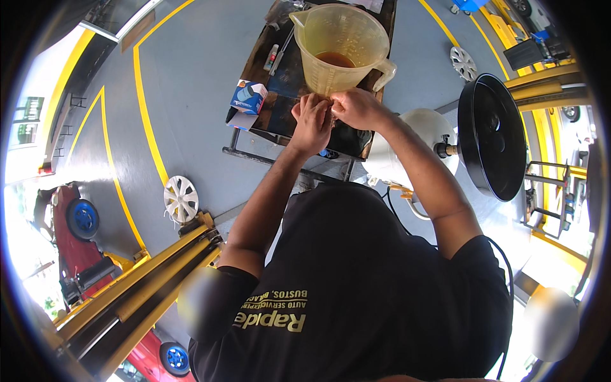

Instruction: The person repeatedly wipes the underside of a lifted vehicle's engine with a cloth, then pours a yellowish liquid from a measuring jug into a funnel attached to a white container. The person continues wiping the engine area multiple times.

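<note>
Both of my hands meet at the near side of a cart with a dark, stained top. My left hand has its fingers bent and pressed close to my right hand, which is also closed. Whatever lies between them is too small and hidden to name. Just beyond my fingers stands a large translucent measuring jug, upright, its spout to the left and handle to the right. Some amber-brown liquid sits in its bottom. A blue and white box stands left of my left hand.
A small tube lies beside the jug. Right of the cart, a white tank stands near a wide black drain pan. Wheel covers rest on both sides. Yellow lift posts and red cars are farther out.
</note>
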Demonstrator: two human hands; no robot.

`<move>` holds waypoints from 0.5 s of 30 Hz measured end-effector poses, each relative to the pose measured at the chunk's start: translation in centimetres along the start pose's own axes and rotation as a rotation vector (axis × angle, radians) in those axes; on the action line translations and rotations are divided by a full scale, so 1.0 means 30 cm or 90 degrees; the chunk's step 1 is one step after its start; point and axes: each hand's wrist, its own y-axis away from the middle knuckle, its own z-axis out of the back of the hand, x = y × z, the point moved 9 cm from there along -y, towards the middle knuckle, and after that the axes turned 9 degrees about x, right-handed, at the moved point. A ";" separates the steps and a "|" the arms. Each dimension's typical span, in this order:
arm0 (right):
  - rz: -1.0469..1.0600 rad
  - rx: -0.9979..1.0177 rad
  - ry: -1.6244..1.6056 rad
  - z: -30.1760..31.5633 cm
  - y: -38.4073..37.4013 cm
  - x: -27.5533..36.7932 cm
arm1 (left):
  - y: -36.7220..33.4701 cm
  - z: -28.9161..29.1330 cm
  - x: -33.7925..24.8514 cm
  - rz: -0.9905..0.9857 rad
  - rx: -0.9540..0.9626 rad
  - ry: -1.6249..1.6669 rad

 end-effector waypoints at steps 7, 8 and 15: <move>-0.043 0.035 -0.722 -0.217 -0.056 -0.179 | 0.044 -0.009 0.013 0.017 -0.064 -0.111; -0.031 0.041 -0.737 -0.214 -0.056 -0.174 | 0.046 -0.014 0.022 0.023 -0.060 -0.107; -0.062 -0.029 -0.051 0.002 0.028 0.013 | 0.026 0.029 0.018 0.010 0.006 -0.084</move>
